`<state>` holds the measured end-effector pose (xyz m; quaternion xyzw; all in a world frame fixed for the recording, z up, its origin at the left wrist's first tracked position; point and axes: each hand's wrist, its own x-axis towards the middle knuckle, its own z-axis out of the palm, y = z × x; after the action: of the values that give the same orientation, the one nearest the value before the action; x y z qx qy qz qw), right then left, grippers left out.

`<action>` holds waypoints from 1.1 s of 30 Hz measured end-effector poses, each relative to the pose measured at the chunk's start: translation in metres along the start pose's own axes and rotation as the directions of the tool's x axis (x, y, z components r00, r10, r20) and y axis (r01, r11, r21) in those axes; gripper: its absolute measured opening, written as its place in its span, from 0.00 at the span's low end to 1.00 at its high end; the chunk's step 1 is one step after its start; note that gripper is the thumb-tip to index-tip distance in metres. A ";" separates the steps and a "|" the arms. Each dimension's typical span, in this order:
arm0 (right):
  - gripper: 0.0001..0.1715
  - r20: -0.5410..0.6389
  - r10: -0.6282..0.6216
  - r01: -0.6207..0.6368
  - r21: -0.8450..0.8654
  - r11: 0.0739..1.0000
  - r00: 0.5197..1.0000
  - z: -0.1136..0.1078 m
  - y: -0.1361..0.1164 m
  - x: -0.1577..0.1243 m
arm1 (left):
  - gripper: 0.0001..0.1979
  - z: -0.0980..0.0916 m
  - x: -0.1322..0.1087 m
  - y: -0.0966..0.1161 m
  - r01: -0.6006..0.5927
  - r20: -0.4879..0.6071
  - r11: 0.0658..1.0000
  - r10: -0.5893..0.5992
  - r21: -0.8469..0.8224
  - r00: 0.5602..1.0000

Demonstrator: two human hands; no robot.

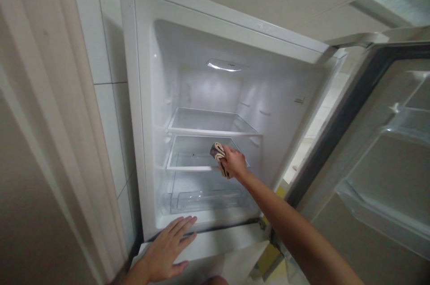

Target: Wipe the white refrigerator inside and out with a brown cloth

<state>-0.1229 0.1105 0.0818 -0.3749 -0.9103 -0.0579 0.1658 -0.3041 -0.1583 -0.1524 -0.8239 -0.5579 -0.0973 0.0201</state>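
Observation:
A folded cloth [219, 153] with dark and cream layers is gripped in my right hand [235, 162]. That hand reaches into an open white fridge [208, 43], in front of the lower glass shelf [188, 153]. Whether the cloth touches the shelf, I cannot tell. My left hand [168, 249] has its fingers stretched out and holds nothing. It is near the fridge's front lower edge, over the white lower door top [228, 238]. Behind it, a clear drawer [208, 200] sits at the bottom of the compartment.
The fridge door [376, 159] stands open on the right, with clear door bins [386, 218]. An upper glass shelf [211, 120] and a lamp [223, 65] are inside. On the left are white wall tiles [109, 128] and a pale door frame [63, 119].

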 end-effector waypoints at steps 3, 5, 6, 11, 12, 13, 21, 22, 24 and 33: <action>0.33 0.087 -0.136 0.135 0.025 0.991 0.987 -0.011 0.001 0.012 | 0.47 0.004 -0.001 -0.003 -0.008 -0.029 1.000 0.009 0.005 1.000; 0.42 0.231 -0.284 0.268 0.099 0.958 0.931 -0.009 -0.004 0.016 | 0.46 0.008 -0.001 -0.004 -0.017 -0.054 1.000 0.017 0.010 0.998; 0.46 0.250 -0.281 0.257 0.125 0.958 0.927 -0.007 -0.007 0.017 | 0.46 0.009 -0.001 -0.004 -0.023 -0.065 1.000 0.024 0.013 0.998; 0.59 0.243 0.077 -0.092 0.053 0.994 0.967 0.017 -0.012 0.034 | 0.47 0.014 -0.003 -0.005 -0.023 -0.058 0.999 0.024 0.022 0.998; 0.60 0.262 0.101 -0.117 0.046 0.992 0.960 0.023 -0.009 0.042 | 0.47 0.014 -0.003 -0.005 -0.019 -0.047 1.000 0.020 0.018 0.999; 0.60 0.274 0.122 -0.140 0.048 0.989 0.954 0.028 -0.004 0.051 | 0.47 0.015 -0.002 -0.005 -0.015 -0.037 1.000 0.015 0.014 0.999; 0.49 0.193 0.333 -0.344 0.029 0.938 0.923 0.068 -0.020 0.159 | 0.36 0.032 0.009 -0.017 -0.065 -0.072 0.982 0.079 0.178 0.994; 0.47 0.184 0.315 -0.327 0.039 0.944 0.931 0.072 -0.036 0.168 | 0.34 0.034 0.010 -0.018 -0.069 -0.067 0.980 0.082 0.186 0.994; 0.44 0.181 0.216 -0.232 0.069 0.970 0.959 0.079 -0.075 0.178 | 0.38 0.034 0.009 -0.018 -0.066 -0.009 0.990 0.068 0.128 0.998; 0.41 0.153 -0.484 0.432 0.282 0.857 0.861 0.071 -0.110 0.107 | 0.48 -0.003 0.006 -0.001 0.069 0.158 0.994 -0.056 -0.080 0.986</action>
<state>-0.2893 0.1190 0.0541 -0.1276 -0.9862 0.0552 0.0896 -0.3035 -0.1532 -0.1489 -0.8113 -0.5786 -0.0570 -0.0618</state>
